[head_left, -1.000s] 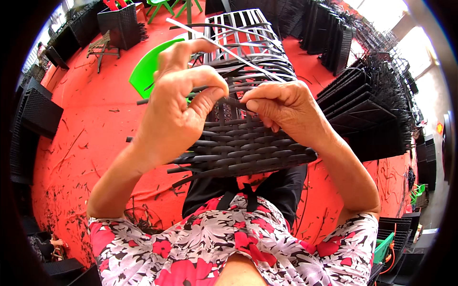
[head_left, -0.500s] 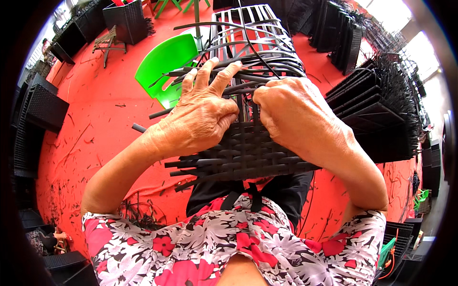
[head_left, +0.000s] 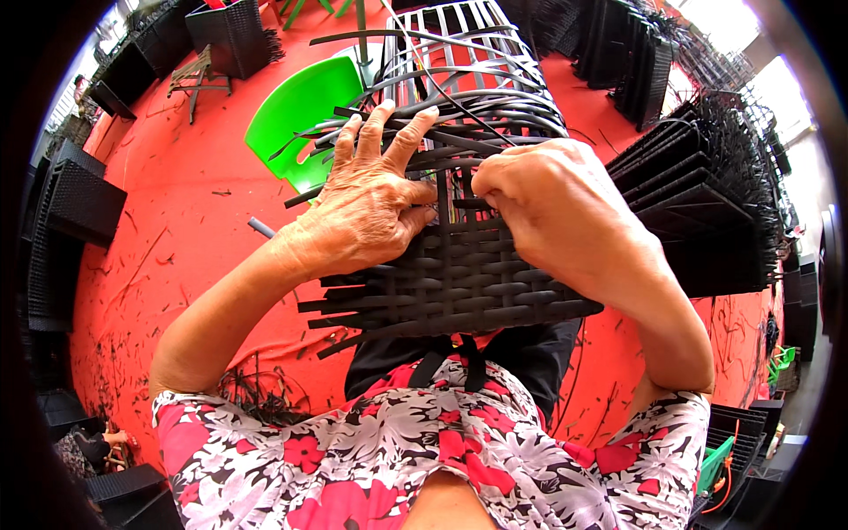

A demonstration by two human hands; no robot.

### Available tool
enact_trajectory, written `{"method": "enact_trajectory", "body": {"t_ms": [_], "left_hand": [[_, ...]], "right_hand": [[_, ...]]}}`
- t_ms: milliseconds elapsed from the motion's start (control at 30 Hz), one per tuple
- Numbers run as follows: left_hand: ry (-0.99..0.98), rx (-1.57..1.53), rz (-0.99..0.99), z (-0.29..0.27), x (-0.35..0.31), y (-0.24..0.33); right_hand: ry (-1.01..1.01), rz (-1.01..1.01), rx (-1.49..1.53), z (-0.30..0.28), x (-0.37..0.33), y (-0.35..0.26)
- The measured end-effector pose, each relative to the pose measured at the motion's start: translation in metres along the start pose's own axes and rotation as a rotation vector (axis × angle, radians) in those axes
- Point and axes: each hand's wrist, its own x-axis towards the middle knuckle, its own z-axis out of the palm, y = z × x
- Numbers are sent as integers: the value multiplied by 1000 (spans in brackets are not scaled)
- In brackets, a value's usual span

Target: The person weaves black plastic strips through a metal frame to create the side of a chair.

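Perhaps the short strip (head_left: 472, 203) showing between the fingers is risking a snag, because loose strands (head_left: 459, 152) are crowding just beyond them. The left hand (head_left: 364, 208) is splaying three fingers apart; whether its thumb and forefinger are gripping, I cannot tell. The right hand (head_left: 565, 199) is curling its fingers together, hiding any hold. The woven panel (head_left: 459, 274) is lying just bodyward of both.

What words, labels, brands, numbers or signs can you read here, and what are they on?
None that can be read.
The woven black panel, the green plastic piece and the flowered top show no lettering.
Toward the picture's rim, things are too small or blurred to tell.
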Motion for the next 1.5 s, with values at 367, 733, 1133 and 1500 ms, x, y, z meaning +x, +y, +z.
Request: {"method": "enact_trajectory", "body": {"t_ms": [367, 733, 1133, 1500], "left_hand": [[-2, -58, -30, -5, 10, 11], [170, -437, -33, -18, 17, -1], [-93, 56, 44, 3, 15, 0], [293, -600, -54, -43, 4, -2]], "right_hand": [[46, -59, 172, 32, 8, 3], [38, -20, 218, 41, 13, 9], [91, 79, 299, 40, 12, 4], [129, 183, 798, 18, 14, -13]]}}
